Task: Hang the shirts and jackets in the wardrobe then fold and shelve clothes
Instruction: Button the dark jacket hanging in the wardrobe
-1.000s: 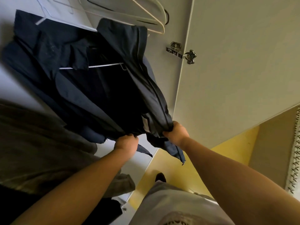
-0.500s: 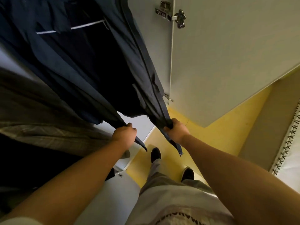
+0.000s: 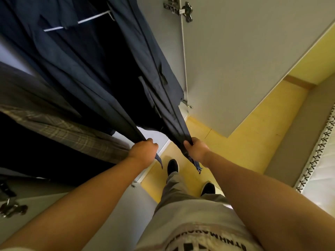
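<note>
A dark navy jacket (image 3: pixel 87 73) hangs on a white hanger (image 3: pixel 78 22) inside the wardrobe, its front open. My left hand (image 3: pixel 143 153) grips the bottom hem of the jacket's left front panel. My right hand (image 3: pixel 196 149) grips the bottom hem of the right front panel, whose zipper end dangles below the fist. Both panels are pulled taut downward, spread apart in a V.
A grey plaid garment (image 3: pixel 68 134) hangs to the left of the jacket. The open grey wardrobe door (image 3: pixel 244 60) stands on the right with hinges on its edge. Below are yellow floor (image 3: pixel 253 142), my shoes, and a mattress edge (image 3: pixel 322 160) at far right.
Both hands have drawn the jacket's two front hems downward and apart, stretching the bunched fabric straight. The view has tilted lower, toward the floor.
</note>
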### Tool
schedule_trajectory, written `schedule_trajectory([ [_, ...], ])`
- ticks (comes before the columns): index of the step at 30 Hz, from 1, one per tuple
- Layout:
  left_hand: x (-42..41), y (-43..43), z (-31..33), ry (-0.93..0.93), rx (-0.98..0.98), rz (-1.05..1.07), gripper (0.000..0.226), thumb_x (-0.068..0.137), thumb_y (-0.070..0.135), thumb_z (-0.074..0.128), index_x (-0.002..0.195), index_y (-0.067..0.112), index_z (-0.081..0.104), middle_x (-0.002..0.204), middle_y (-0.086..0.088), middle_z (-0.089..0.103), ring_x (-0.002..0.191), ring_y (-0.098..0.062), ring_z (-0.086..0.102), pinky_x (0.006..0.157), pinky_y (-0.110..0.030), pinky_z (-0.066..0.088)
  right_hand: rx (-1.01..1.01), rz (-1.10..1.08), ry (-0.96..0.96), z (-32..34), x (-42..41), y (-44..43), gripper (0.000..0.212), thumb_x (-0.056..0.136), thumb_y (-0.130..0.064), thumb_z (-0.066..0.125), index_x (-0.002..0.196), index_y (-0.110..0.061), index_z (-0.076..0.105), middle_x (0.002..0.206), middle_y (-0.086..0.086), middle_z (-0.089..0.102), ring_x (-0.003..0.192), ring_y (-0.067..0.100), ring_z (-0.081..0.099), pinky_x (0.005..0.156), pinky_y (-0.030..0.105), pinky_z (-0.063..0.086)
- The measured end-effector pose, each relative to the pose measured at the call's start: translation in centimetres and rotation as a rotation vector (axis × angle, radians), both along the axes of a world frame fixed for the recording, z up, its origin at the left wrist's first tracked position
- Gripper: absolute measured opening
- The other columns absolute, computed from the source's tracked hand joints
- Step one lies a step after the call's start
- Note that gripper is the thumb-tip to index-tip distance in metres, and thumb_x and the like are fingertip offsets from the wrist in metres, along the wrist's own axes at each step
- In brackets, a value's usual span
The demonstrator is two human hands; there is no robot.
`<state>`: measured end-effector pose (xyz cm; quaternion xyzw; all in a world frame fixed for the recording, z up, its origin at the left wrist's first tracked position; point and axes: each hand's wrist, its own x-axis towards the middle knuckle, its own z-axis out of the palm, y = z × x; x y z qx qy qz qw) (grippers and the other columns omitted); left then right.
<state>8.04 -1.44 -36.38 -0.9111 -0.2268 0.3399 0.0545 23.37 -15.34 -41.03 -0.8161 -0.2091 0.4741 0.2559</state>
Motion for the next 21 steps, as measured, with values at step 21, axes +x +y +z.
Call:
schedule_trajectory([
  [21,1.9,0.3,7.5,-0.517,-0.417,0.231,0.026,0.096,0.007,0.055,0.108,0.031,0.058,0.096,0.009,0.058,0.084,-0.012,0.061,0.063,-0.025,0.049,0.364,-0.459,0.684,7.1,0.8,-0.7,0.023,0.1,-0.005,0.052,0.118,-0.011,0.065,0.11,0.015,0.073,0.098,0.029,0.072,0.088,0.045,0.059],
])
